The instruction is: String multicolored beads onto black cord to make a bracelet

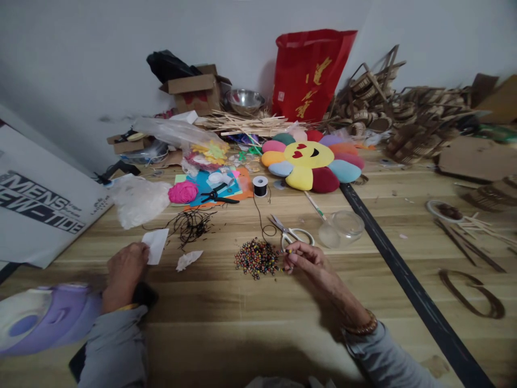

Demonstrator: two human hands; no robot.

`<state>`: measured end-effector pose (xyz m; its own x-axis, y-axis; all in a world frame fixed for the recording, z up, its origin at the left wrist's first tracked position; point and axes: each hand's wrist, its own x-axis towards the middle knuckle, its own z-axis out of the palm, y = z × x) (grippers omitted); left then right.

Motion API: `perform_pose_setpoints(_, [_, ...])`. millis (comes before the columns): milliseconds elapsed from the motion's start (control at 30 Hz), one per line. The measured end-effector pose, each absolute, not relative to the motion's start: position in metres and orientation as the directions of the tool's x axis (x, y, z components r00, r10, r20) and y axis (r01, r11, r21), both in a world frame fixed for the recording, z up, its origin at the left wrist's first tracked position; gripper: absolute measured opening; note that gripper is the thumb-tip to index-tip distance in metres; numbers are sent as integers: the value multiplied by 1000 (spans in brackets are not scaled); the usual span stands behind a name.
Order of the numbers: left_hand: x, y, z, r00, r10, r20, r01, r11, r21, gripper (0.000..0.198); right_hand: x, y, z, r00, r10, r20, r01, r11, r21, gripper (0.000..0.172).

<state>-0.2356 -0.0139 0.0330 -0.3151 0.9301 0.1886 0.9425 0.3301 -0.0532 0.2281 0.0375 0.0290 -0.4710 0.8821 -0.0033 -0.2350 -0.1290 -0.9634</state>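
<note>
The tabletop (202, 345) carries the bead pile (256, 258). Left of the bead pile, my left grip (127, 267) holds white paper (157, 245); right of it, my right grip (307, 260) pinches a bead (290, 251). Sideways knocks could scatter beads.

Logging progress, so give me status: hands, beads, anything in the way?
Left hand holding white paper. Right hand at right edge of loose bead pile. Scissors just beyond, possibly obstructing.

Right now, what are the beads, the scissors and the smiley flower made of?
Beads: perhaps wood or plastic, glossy highlights; too small to tell. Scissors: shiny grey blades, likely metal; smooth white handles, probably plastic. Smiley flower: matte, puffy petals, probably stuffed fabric.
</note>
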Motion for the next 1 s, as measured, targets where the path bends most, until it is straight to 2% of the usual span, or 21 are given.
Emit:
perform_pose_setpoints(100, [-233, -14, 36, -303, 934, 191, 934, 330, -136, 21, 228, 37, 31, -464, 886, 1, -231, -120, -965, 25])
perform_pose_setpoints(200, [-228, -14, 43, -347, 931, 115, 914, 363, -179, 22, 228, 37, 31, -471, 882, 1, -241, -127, -962, 25])
perform_pose_setpoints(300, [-222, -13, 50, -379, 925, 34, 904, 378, -201, 28, 228, 38, 30, -482, 876, 6, -261, -137, -956, 24])
perform_pose_setpoints(367, [-218, -10, 53, -393, 919, 42, 902, 394, -177, 29, 228, 39, 30, -480, 877, 3, -260, -139, -956, 24])
perform_pose_setpoints(567, [-194, 8, 58, -415, 898, 143, 910, 408, 81, 26, 228, 39, 31, -478, 879, -6, -230, -132, -964, 25])
perform_pose_setpoints(733, [-160, 26, 64, -387, 912, 134, 914, 360, 188, 25, 224, 39, 35, -460, 888, -13, -236, -136, -962, 24])
perform_pose_setpoints(800, [-145, 32, 66, -361, 916, 174, 912, 307, 273, 33, 222, 39, 38, -448, 894, -6, -233, -123, -965, 25])
perform_pose_setpoints(867, [-126, 36, 67, -301, 923, 242, 895, 186, 404, 39, 219, 39, 42, -450, 893, -13, -206, -118, -971, 26])
perform_pose_setpoints(933, [-103, 36, 67, -220, 943, 250, 817, 38, 575, 34, 217, 40, 44, -459, 888, -24, -186, -123, -975, 26])
perform_pose_setpoints(1000, [-77, 32, 68, -132, 983, 129, 611, -21, 791, 26, 215, 40, 46, -477, 878, -27, -188, -132, -973, 26])
